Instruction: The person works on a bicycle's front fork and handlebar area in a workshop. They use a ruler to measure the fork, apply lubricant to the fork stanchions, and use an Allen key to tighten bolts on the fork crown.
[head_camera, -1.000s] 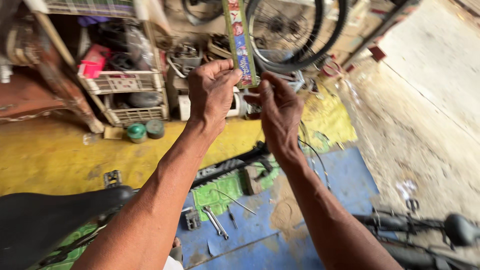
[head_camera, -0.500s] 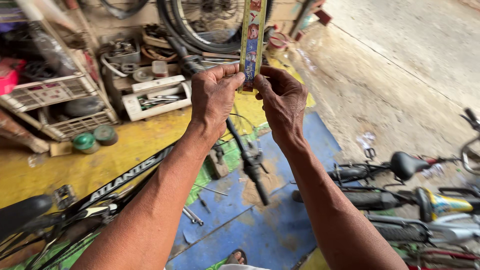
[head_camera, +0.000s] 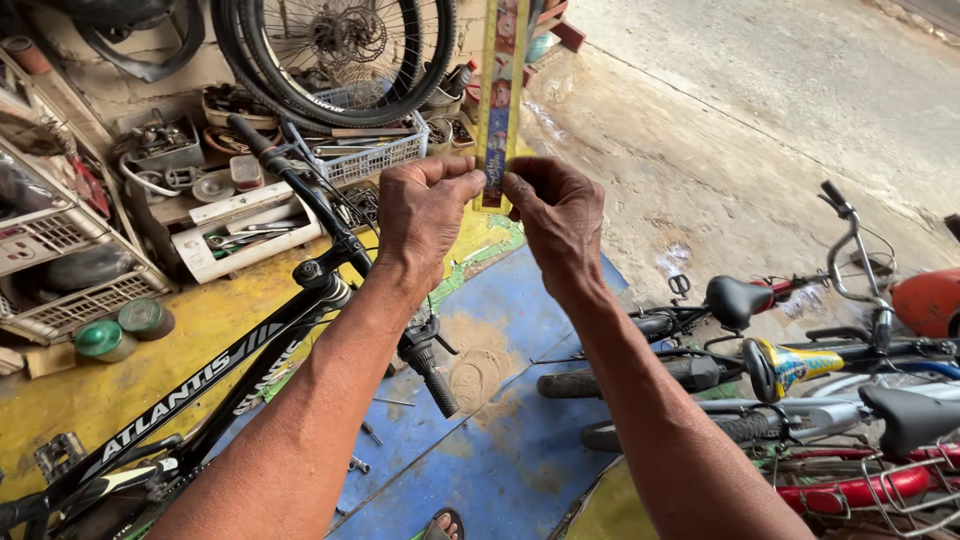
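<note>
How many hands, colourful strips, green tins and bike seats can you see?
Hands: 2, the left hand and right hand, both pinching the strip
Colourful packet strip: 1
Green round tins: 2
Bike saddles: 3
Total: 8

the long strip (head_camera: 497, 95) is yellow with small multicoloured cartoon pictures. the floor mat (head_camera: 500, 450) is blue and yellow — the bicycle frame (head_camera: 200, 385) black with white lettering.
</note>
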